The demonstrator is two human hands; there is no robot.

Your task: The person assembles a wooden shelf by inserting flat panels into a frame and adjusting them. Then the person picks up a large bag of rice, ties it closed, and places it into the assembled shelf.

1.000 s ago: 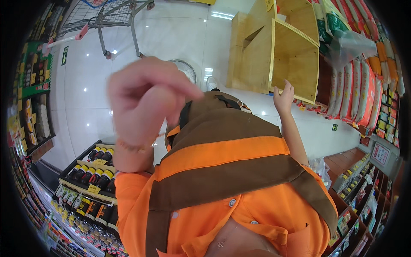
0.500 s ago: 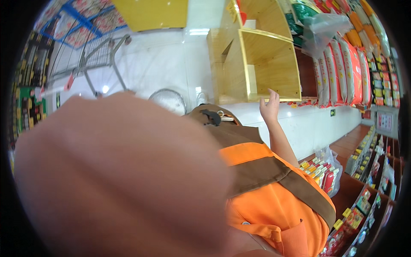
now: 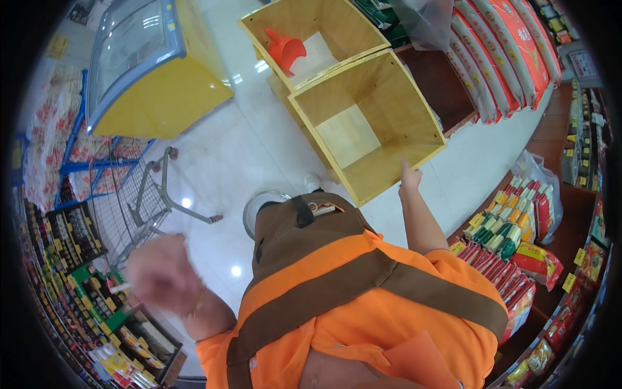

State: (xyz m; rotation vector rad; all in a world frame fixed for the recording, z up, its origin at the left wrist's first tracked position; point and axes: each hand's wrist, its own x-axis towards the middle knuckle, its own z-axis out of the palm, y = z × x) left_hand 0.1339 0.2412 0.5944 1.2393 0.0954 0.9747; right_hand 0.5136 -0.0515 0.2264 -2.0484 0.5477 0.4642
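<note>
My right hand [image 3: 409, 177] reaches forward, its fingers resting on the front rim of an empty yellow-edged wooden bin [image 3: 414, 110]. Behind this bin stands a second wooden bin [image 3: 337, 26] holding white grain and an orange scoop [image 3: 285, 48]. My left hand [image 3: 162, 275] is blurred, held out low on the left over the white floor near a shelf of goods. Its fingers look curled, and a thin white bit shows at its left edge; I cannot tell whether it holds it. An orange and brown apron [image 3: 363, 292] covers my front.
A wire shopping cart [image 3: 129, 194] stands on the left of the glossy floor. A yellow glass-topped freezer chest [image 3: 155, 71] is behind it. Large red and white sacks [image 3: 505, 52] line the upper right. Packet shelves [image 3: 512, 227] lie right, bottle shelves [image 3: 71, 240] left.
My left hand, which was raised close and filled the view, has dropped low to the left. My right hand moved onto the bin's rim. The view now tilts farther over the bins.
</note>
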